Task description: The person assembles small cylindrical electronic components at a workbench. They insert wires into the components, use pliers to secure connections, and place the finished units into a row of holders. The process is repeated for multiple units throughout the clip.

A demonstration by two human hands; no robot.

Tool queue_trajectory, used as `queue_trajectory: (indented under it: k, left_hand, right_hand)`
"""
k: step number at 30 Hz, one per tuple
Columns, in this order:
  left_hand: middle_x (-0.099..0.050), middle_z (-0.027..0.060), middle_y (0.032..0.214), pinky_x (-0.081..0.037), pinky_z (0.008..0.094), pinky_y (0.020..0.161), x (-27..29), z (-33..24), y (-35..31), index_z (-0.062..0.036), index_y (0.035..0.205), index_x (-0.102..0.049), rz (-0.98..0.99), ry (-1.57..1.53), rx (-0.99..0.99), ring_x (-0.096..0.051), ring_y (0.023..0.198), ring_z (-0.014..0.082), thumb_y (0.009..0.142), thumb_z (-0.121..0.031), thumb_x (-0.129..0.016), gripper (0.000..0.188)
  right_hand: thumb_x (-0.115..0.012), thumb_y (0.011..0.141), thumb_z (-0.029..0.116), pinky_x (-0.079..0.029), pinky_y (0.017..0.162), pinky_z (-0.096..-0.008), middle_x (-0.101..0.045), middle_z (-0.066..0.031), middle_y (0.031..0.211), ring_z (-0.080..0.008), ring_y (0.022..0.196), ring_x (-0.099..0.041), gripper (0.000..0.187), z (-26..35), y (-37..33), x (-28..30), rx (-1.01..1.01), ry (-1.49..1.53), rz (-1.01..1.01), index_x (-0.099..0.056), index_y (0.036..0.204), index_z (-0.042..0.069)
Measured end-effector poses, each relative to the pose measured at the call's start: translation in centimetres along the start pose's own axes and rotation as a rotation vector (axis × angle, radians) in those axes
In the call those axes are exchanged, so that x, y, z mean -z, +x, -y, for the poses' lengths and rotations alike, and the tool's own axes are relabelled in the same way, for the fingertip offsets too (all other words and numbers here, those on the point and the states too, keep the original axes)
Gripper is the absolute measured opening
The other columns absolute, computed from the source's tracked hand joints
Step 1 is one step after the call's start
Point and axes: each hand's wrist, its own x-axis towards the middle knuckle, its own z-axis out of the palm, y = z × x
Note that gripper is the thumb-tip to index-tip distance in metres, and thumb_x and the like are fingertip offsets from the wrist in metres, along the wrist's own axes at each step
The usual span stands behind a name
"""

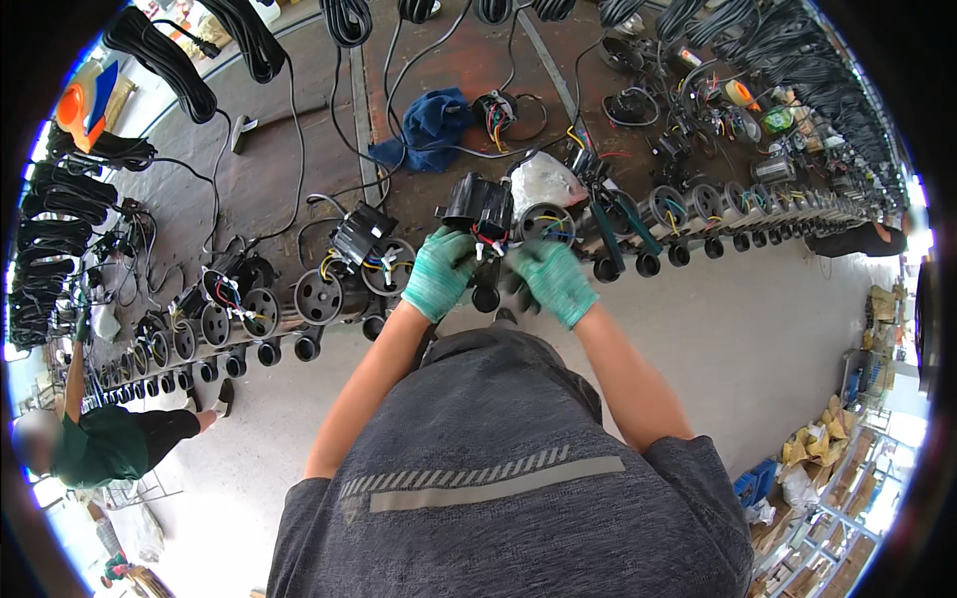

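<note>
My left hand point(440, 271), in a green knit glove, is closed at the near edge of a black housing point(477, 203) with coloured wires and white connectors hanging from it. Just right of those wires is my right hand point(554, 282), gloved the same way; its fingers are bent and blurred, and whether they hold anything cannot be made out. A round spoked part point(547, 223) stands directly beyond it, beside a white plastic bag point(546, 185). Right of the bag lies a tool with long teal handles point(638, 225), like pliers.
Similar black units point(361, 235) and cylinders line the bench edge on both sides. A blue cloth point(437, 122) lies on the brown bench point(309, 149). Coiled black cables point(347, 20) hang along the far side. Another person point(110, 444) works at the left.
</note>
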Motion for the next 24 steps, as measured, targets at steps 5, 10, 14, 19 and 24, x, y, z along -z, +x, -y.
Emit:
queue_trajectory:
  k: [5, 10, 14, 19, 24]
  left_hand:
    - [-0.063, 0.0157, 0.08, -0.049, 0.0481, 0.072, 0.2, -0.2, 0.0, -0.0011, 0.084, -0.068, -0.007, 0.002, 0.008, -0.059, 0.081, 0.0414, 0.08, -0.004, -0.08, 0.014]
    - [-0.072, 0.0167, 0.098, -0.054, 0.0507, 0.083, 0.3, 0.8, 0.0, -0.004, 0.101, -0.075, 0.091, -0.011, 0.076, -0.065, 0.096, 0.0424, 0.077, -0.006, -0.081, 0.025]
    - [-0.072, 0.0153, 0.102, -0.054, 0.0485, 0.087, 0.7, 0.5, -0.3, -0.0047, 0.103, -0.076, 0.014, -0.019, 0.053, -0.065, 0.099, 0.041, 0.078, -0.006, -0.08, 0.026]
    - [-0.068, 0.0134, 0.096, -0.051, 0.0506, 0.085, 0.4, 1.4, -0.8, -0.0051, 0.1, -0.074, -0.029, -0.036, -0.079, -0.063, 0.098, 0.0398, 0.076, -0.007, -0.078, 0.025]
    - [-0.071, 0.0093, 0.099, -0.05, 0.051, 0.091, -0.4, 1.5, -1.1, -0.0127, 0.102, -0.077, 0.055, -0.071, 0.049, -0.064, 0.104, 0.0338, 0.082, -0.019, -0.08, 0.021]
  right_hand:
    - [-0.066, 0.097, 0.015, -0.058, 0.077, -0.0448, -0.074, -0.0251, 0.101, -0.042, 0.089, -0.073, 0.022, 2.6, 9.4, 6.1, 0.479, -0.868, -0.259, -0.073, 0.112, 0.001]
    - [-0.075, 0.087, 0.034, -0.058, 0.089, -0.0438, -0.076, -0.0139, 0.121, -0.0319, 0.104, -0.073, 0.036, 4.9, 19.5, 4.3, 0.094, -1.621, 0.544, -0.079, 0.116, 0.012]
    - [-0.085, 0.079, 0.046, -0.056, 0.085, -0.0393, -0.078, -0.0037, 0.114, -0.0219, 0.095, -0.07, 0.05, 2.9, 23.5, 2.6, -0.155, -1.536, 0.639, -0.08, 0.119, 0.016]
    - [-0.084, 0.077, 0.038, -0.057, 0.085, -0.0405, -0.077, -0.0032, 0.107, -0.0186, 0.087, -0.064, 0.046, 0.8, 25.1, 2.9, 0.031, -1.588, 0.789, -0.081, 0.117, 0.015]
    - [-0.08, 0.081, 0.033, -0.057, 0.09, -0.0405, -0.076, -0.0092, 0.117, -0.0234, 0.097, -0.068, 0.043, -1.9, 28.5, 8.6, -0.008, -1.416, 0.369, -0.078, 0.119, 0.013]
